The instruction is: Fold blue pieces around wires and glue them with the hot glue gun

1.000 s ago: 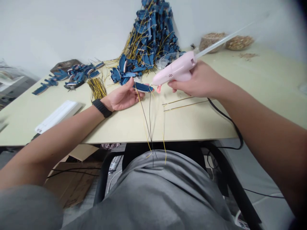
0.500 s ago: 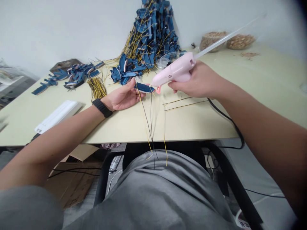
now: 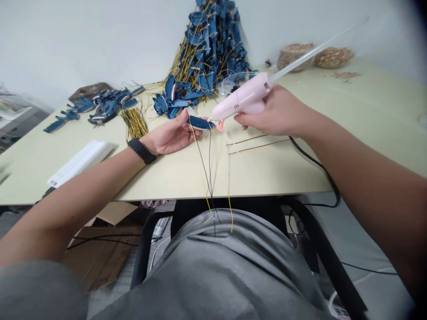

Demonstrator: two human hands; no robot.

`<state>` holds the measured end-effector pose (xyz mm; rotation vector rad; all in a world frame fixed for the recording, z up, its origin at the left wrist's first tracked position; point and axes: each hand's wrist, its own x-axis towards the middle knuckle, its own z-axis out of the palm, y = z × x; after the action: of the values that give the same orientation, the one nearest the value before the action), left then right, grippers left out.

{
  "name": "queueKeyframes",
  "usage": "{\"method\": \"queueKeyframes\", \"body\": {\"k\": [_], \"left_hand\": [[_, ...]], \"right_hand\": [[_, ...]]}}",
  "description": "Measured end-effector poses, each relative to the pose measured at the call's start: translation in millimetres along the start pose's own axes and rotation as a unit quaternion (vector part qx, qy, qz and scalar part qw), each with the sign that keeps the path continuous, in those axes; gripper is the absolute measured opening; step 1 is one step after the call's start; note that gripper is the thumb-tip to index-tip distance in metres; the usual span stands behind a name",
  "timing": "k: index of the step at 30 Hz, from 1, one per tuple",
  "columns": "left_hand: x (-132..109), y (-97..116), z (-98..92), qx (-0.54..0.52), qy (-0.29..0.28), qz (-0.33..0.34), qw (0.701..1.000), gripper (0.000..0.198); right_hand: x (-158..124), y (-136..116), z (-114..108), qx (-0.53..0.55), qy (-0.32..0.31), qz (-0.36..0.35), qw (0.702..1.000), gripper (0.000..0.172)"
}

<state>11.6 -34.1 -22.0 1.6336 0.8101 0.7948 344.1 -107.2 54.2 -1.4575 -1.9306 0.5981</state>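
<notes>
A blue plastic piece (image 3: 200, 123) is gripped at the fingertips of the left hand (image 3: 171, 135), above the table (image 3: 267, 178), its far end just beside the nozzle of a pink glue gun (image 3: 240, 100). The gun is held in the right hand (image 3: 280, 111), fingers (image 3: 247, 119) closed around its handle. Thin yellow and black wires (image 3: 202, 164) hang from the piece past the table edge. A heap of similar blue pieces (image 3: 210, 49) is stacked behind.

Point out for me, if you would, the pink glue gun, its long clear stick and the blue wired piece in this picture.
Pink glue gun (image 3: 242, 100): head view, on the barrel.
Clear glue stick (image 3: 300, 58): head view, on its middle.
Blue wired piece (image 3: 200, 122): head view, on its blue body.
</notes>
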Motion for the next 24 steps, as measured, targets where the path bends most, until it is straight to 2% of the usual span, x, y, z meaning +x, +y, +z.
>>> {"method": "queueKeyframes", "body": {"k": [4, 10, 14, 19, 24], "left_hand": [[3.0, -1.0, -1.6, -0.115, -0.008, -0.062, 0.991, 0.081], [-0.1, 3.1, 0.8, -0.122, -0.013, -0.065, 0.99, 0.08], [-1.4, 2.9, 1.5, -0.113, -0.014, -0.059, 0.992, 0.076], [1.7, 2.3, -1.0, -0.092, -0.015, -0.069, 0.993, 0.09], [2.2, -1.8, -4.3, -0.123, -0.043, -0.052, 0.99, 0.09]], "right_hand": [[0.2, -0.6, 0.1, 0.0, -0.002, 0.007, 1.0, 0.02], [-2.1, -6.4, -0.6, -0.017, 0.013, 0.014, 1.0, 0.027], [-3.8, -7.4, -3.0, 0.0, 0.001, 0.008, 1.0, 0.027], [-3.7, -4.2, -4.8, -0.003, 0.004, 0.018, 1.0, 0.025], [-1.7, -5.4, -3.7, -0.016, 0.006, 0.026, 1.0, 0.023]]}}
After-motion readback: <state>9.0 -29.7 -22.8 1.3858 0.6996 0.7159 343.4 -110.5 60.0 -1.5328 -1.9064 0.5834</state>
